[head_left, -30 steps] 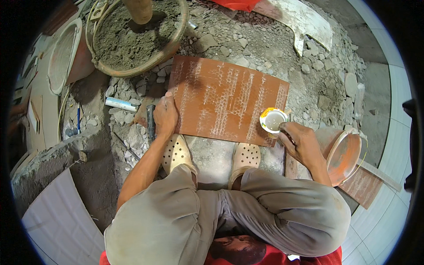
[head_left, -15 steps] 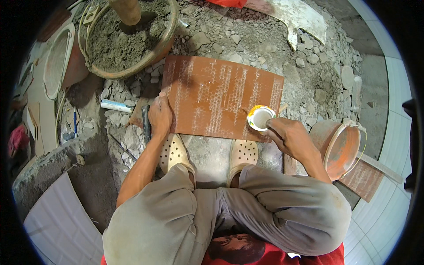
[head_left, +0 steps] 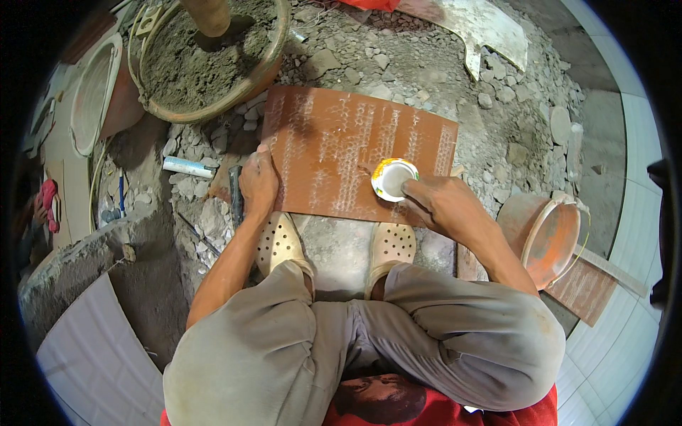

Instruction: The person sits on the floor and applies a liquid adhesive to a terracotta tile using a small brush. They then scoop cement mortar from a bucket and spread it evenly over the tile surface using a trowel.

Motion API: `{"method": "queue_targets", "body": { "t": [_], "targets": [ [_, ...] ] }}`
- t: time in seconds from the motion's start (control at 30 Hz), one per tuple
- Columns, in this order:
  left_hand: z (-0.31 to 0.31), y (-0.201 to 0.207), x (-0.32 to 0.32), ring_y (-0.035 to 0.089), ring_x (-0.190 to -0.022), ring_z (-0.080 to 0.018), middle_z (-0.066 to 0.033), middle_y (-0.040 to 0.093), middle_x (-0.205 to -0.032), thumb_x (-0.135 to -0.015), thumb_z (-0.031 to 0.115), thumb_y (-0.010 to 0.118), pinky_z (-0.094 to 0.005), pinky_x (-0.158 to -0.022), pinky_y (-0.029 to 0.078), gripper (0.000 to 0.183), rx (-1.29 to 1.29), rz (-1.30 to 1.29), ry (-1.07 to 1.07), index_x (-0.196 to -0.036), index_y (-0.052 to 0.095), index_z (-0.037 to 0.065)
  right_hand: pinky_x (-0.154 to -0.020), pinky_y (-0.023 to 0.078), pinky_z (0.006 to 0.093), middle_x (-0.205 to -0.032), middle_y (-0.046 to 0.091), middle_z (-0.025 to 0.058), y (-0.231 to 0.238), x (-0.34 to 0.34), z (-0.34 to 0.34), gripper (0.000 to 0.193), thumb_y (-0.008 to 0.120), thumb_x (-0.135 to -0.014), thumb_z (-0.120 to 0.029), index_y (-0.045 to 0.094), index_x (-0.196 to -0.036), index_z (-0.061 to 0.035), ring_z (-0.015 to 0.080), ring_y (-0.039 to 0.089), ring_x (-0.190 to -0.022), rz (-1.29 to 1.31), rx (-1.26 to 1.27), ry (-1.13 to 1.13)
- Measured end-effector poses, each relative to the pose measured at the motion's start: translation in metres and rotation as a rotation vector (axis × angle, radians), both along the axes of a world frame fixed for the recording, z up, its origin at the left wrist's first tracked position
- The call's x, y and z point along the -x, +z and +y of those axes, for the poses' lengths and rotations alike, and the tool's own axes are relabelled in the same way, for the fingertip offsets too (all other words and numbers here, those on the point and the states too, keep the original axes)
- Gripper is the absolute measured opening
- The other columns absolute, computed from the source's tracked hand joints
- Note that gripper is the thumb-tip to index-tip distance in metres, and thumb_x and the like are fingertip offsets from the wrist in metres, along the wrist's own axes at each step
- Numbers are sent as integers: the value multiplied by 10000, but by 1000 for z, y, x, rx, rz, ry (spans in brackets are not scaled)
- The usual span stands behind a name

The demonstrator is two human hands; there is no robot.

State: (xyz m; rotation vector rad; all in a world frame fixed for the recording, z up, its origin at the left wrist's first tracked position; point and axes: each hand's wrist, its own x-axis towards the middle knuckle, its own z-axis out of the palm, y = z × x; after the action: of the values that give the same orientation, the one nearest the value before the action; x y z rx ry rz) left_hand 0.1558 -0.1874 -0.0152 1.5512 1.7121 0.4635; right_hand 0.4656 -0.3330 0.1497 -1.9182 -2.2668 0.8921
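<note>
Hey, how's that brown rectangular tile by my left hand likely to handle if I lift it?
The brown rectangular tile is probably stiff, looking flat with your left hand at one edge. It may chip if knocked against the grey stone rubble around it. The white honeycomb marks across its face look textured and could offer some grip.

Centre well lit, soft dark shadow on the brown tile (head_left: 334,160), upper left. Fisheye bends the pale floor tiles (head_left: 634,213) at right; corners black. Far-left edge dim, detail mushy.
</note>
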Motion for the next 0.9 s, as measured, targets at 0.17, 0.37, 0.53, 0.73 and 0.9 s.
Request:
{"method": "queue_targets", "body": {
  "t": [0.17, 0.37, 0.53, 0.73, 0.9],
  "targets": [
    [0, -2, 0, 619, -1003, -548, -357, 673, -1026, -1064, 505, 415, -538, -878, 460, 624, -24, 3, -5, -1084, 691, -55, -666, 502, 492, -829, 633, 178, 10, -19, -26, 142, 667, -953, -160, 577, -986, -55, 396, 640, -756, 40, -27, -94],
    [-1, -6, -2, 626, -998, -542, -357, 676, -1001, -1066, 507, 410, -539, -872, 461, 632, -49, -34, 10, -1077, 696, -57, -682, 514, 508, -815, 651, 193, 20, -32, -43, 174, 654, -960, -205, 597, -999, -45, 415, 649, -764, -58, 0, -194],
    [-1, -13, 2, 631, -1002, -550, -359, 683, -1000, -1055, 548, 424, -544, -872, 469, 673, 32, 46, 26, -1052, 704, -63, -687, 519, 503, -838, 664, 201, 10, -35, -30, 183, 642, -964, -211, 613, -1015, -38, 413, 656, -776, -76, -3, -186],
    [-2, -17, 5, 634, -995, -551, -352, 690, -995, -1051, 559, 428, -543, -869, 470, 675, -31, 30, 20, -1074, 709, -54, -708, 531, 485, -870, 686, 191, 7, -39, -36, 182, 678, -938, -168, 635, -1050, -31, 412, 659, -776, 16, -110, -284],
    [-3, -16, 2, 639, -979, -540, -349, 689, -983, -1056, 540, 435, -535, -855, 471, 653, -52, -14, 33, -1061, 708, -53, -723, 554, 369, -924, 718, 149, 31, -54, -81, 194, 719, -937, -127, 676, -1098, -27, 292, 710, -785, 2, -222, -582]
  ]
}}
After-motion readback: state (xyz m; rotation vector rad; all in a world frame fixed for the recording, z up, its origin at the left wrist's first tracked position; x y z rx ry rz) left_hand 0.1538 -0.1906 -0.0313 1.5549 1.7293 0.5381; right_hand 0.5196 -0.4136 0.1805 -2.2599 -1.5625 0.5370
